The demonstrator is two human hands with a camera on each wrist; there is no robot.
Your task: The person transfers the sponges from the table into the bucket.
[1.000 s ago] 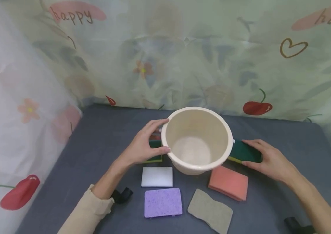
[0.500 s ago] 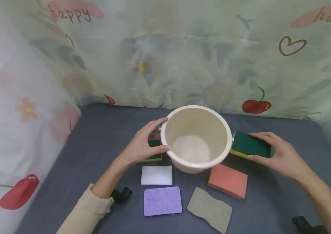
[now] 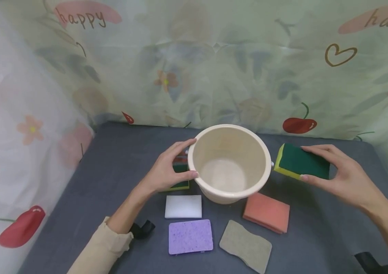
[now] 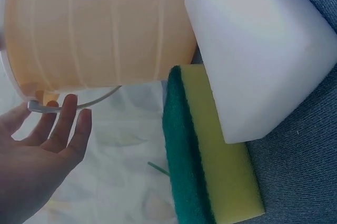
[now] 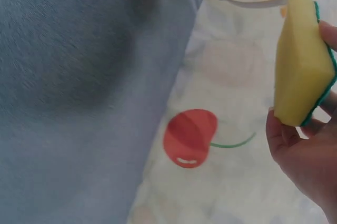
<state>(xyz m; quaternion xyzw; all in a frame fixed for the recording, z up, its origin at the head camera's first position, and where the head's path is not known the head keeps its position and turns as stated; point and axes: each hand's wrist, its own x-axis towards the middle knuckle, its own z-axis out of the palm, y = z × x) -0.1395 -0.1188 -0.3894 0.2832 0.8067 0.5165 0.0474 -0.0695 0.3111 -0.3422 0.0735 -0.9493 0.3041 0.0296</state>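
In the head view, a cream bucket point(image 3: 222, 195) stands mid-table. My left hand point(image 3: 166, 171) holds its left rim, thumb on the near side and fingers farther back. The left wrist view shows fingers of that hand point(image 4: 47, 148) at the rim and the thin handle point(image 4: 100, 99). To the right of the bucket, my right hand point(image 3: 348, 179) grips a green-and-yellow scouring sponge point(image 3: 305, 161) by its long sides, raised off the table and tilted. In the right wrist view the sponge's yellow face point(image 5: 300, 61) shows, and the fingertips press its edges.
Another green-and-yellow sponge point(image 3: 180, 185) lies partly behind my left hand. Nearer are a white sponge block point(image 3: 183, 206), a speckled purple sponge point(image 3: 190, 236), a wavy grey sponge point(image 3: 246, 246) and a coral sponge point(image 3: 267, 212). A patterned curtain point(image 3: 214, 76) hangs behind the dark table point(image 3: 128, 148).
My right hand has lifted the scouring sponge up and to the right, away from the bucket's side, tilting it. The left hand and the bucket have stayed in place.
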